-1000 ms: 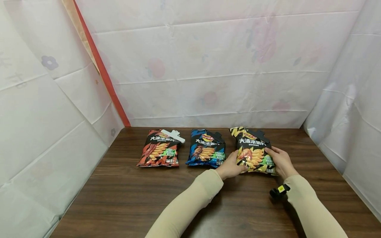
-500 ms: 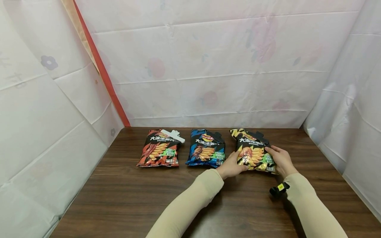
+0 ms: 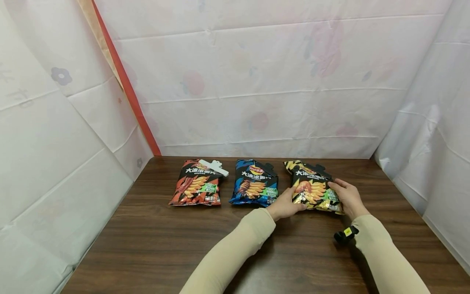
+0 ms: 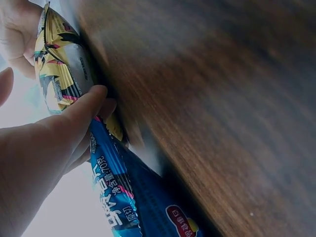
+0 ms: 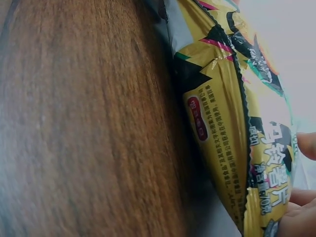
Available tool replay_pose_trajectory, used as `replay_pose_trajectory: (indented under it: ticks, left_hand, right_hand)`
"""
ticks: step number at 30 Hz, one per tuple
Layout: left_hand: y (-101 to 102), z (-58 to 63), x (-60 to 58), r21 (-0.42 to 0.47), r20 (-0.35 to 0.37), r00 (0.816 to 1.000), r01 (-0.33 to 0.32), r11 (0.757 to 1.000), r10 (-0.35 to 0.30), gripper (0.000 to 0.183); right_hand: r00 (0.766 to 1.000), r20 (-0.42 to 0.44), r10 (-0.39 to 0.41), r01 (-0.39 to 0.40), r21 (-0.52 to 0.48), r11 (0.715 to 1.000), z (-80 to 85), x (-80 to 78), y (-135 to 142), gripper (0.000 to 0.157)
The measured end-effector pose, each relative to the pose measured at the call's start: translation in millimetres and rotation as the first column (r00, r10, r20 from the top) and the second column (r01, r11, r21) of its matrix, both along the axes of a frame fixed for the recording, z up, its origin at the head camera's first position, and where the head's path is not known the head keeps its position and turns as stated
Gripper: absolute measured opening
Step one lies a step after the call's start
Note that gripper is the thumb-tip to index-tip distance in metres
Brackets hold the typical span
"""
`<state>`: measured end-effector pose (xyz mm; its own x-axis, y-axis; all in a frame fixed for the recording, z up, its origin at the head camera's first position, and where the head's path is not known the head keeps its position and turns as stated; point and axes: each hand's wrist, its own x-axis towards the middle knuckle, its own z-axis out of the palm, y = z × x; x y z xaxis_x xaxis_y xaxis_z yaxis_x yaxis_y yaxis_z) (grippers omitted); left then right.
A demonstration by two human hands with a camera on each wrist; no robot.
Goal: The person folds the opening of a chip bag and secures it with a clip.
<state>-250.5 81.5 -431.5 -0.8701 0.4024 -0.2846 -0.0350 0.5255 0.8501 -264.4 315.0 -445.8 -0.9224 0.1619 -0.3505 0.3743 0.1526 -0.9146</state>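
Both hands hold a yellow-and-black bag of potato chips (image 3: 310, 192) by its lower sides, flat at the right end of a row on the table. My left hand (image 3: 284, 205) is at its left edge, close to the blue chip bag (image 3: 253, 185); in the left wrist view the fingers (image 4: 91, 101) reach that edge. On the opposite side my right hand (image 3: 346, 198) has its thumb over the front, the other fingers partly hidden behind the bag. A black bag clip (image 3: 317, 170) sits slantwise across the yellow bag's folded top right corner.
A red chip bag (image 3: 196, 185) with a white clip (image 3: 213, 166) lies at the row's left end. Another black clip (image 3: 267, 168) is on the blue bag. The brown wooden table (image 3: 165, 249) meets white sheet walls (image 3: 257, 81) at the back and sides.
The yellow bag has settled slightly: its top edge has come a little towards me and its lower edge has shifted slightly. Both hands keep their places on it; the other bags stay put.
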Motion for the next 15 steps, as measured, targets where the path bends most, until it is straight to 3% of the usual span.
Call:
replay_pose_trajectory:
  ticks: [9, 15]
  left_hand:
    - [-5.8, 3.8, 4.3, 0.022, -0.023, 0.999, 0.046, 0.999, -0.045, 0.075]
    - [-15.6, 10.5, 10.5, -0.022, -0.112, 0.99, 0.081, 0.996, -0.083, 0.071]
  right_hand:
    - [0.998, -0.068, 0.015, -0.008, 0.1, 0.995, 11.6, 10.4, -0.5, 0.071]
    - [0.985, -0.17, -0.013, 0.05, 0.212, 0.976, 19.2, 18.7, -7.9, 0.069]
